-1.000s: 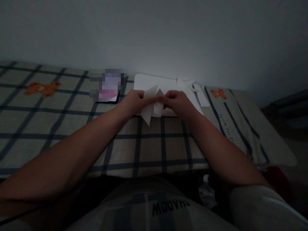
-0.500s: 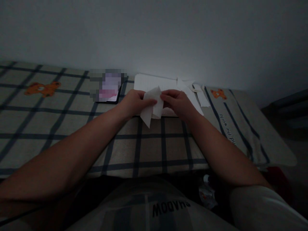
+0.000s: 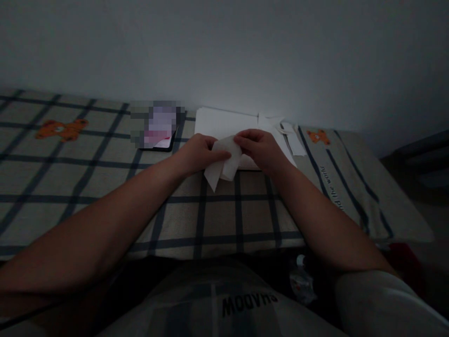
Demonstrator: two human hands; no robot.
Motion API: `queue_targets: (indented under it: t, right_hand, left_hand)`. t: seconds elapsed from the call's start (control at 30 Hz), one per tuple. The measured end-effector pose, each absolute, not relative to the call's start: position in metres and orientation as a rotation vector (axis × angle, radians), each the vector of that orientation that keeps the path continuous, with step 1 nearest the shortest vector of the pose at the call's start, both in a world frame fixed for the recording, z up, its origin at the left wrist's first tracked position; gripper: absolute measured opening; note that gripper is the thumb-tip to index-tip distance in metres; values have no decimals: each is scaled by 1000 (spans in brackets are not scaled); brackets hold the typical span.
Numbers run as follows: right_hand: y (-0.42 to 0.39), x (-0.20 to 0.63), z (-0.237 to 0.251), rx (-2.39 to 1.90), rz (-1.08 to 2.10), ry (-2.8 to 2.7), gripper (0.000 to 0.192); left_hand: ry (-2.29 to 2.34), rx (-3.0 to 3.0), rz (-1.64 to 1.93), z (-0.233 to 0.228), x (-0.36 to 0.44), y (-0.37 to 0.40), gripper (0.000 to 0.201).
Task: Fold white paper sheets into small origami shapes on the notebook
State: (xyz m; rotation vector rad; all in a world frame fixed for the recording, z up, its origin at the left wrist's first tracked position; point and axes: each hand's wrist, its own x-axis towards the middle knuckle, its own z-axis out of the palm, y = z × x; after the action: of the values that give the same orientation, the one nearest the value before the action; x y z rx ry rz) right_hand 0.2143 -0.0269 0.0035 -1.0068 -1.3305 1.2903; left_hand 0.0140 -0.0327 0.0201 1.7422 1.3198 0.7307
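Holding a folded white paper between both hands, above the near edge of a white paper stack. Left hand: clamped on the paper, thumb across its face, other fingers partly hidden behind. Right hand: thumb and forefinger pinched together on the paper's upper right edge. Edges: stack backs close to the wall; a broad strip of plaid cloth lies between stack and near table edge, giving room toward the body. Left side bounded by a phone, well apart from the paper; right side by paper scraps. Orientation: long axis slants from the right fingertips down to the left; pointed corner faces the person, upper end curved.
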Motion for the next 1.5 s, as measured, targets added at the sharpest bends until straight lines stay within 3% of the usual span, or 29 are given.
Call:
queue_targets:
  t: [0.23,0.43,0.73,1.23,1.5]
  right_hand:
    - [-28,212,4,-1075,1277,-1309,36]
    - [-27,215,1,-1102,1352,-1387,44]
    - [-30,217,6,-1075,1364,-1509,28]
    - [-30,216,7,-1084,1467,-1396,30]
    - [-34,215,7,-913,1423,-1563,62]
  left_hand:
    - [1296,1773,703,23,14,-35,25]
    - [1253,1522,1008,14,15,-30,25]
    - [1210,1344,991,15,18,-29,20]
    - [1212,1163,1145,17,19,-28,14]
    - [1260,1135,1181,27,22,-33,10]
